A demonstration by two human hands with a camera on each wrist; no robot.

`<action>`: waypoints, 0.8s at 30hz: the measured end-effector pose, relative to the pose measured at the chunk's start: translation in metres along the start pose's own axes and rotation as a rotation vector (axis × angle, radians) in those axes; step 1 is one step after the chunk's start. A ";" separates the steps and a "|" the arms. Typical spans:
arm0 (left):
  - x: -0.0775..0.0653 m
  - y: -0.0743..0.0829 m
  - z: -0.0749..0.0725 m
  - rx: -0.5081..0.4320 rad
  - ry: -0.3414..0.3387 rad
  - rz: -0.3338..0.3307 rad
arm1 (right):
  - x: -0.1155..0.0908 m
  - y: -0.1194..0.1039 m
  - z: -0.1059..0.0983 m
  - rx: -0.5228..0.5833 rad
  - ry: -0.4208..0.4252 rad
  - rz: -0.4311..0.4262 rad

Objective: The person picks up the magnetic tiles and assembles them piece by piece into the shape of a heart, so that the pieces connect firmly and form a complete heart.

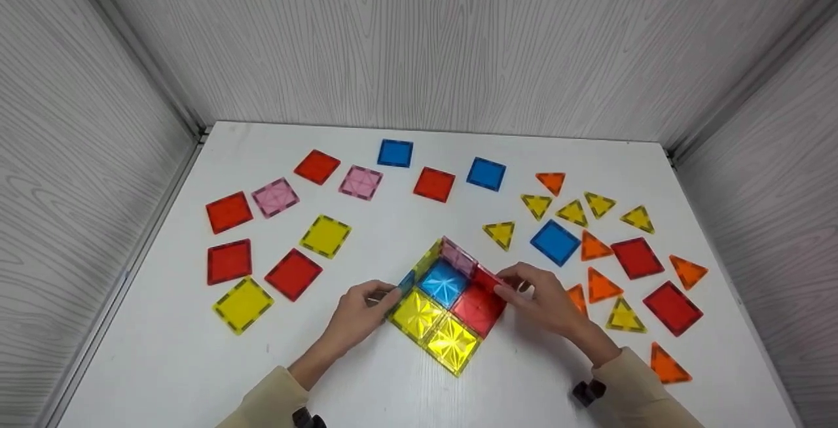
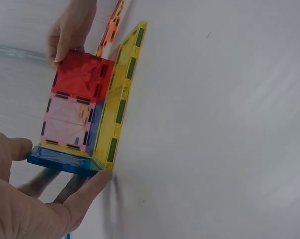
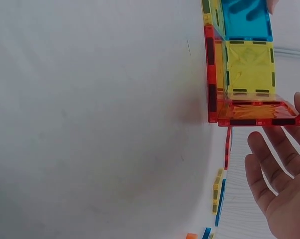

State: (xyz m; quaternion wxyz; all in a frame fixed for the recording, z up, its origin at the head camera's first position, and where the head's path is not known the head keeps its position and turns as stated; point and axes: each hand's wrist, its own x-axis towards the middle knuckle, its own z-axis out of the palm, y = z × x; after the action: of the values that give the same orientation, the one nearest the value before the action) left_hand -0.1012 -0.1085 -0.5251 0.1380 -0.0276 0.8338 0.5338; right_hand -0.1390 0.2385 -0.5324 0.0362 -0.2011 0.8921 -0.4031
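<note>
Magnetic tiles are joined into a two-by-two base with a blue tile, a red tile and two yellow tiles. Along its far left edge stand an upright yellow tile and an upright blue tile. An upright pink tile and an upright red tile line the far right edge. My left hand pinches the upright blue tile between thumb and fingers. On the other side, my right hand pinches the upright red tile, its thumb near the top edge.
Loose square tiles lie to the left and back, among them a yellow square, a pink square and a blue square. At the right are several yellow triangles, orange triangles and red squares. Wood-grain panels enclose the table.
</note>
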 end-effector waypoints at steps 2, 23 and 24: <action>0.001 0.000 0.000 -0.011 0.004 0.007 | -0.001 0.000 0.000 0.001 0.006 -0.002; 0.061 0.013 -0.005 0.032 0.039 0.096 | -0.034 -0.013 0.009 0.015 0.019 0.018; 0.064 0.014 -0.005 0.040 0.035 0.100 | -0.035 -0.014 0.011 0.019 0.021 0.017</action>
State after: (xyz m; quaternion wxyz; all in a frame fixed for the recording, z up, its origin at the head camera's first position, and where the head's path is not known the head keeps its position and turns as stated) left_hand -0.1667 -0.1006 -0.5278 0.0968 0.0076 0.8469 0.5228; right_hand -0.0996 0.2367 -0.5329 0.0323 -0.1889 0.8903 -0.4131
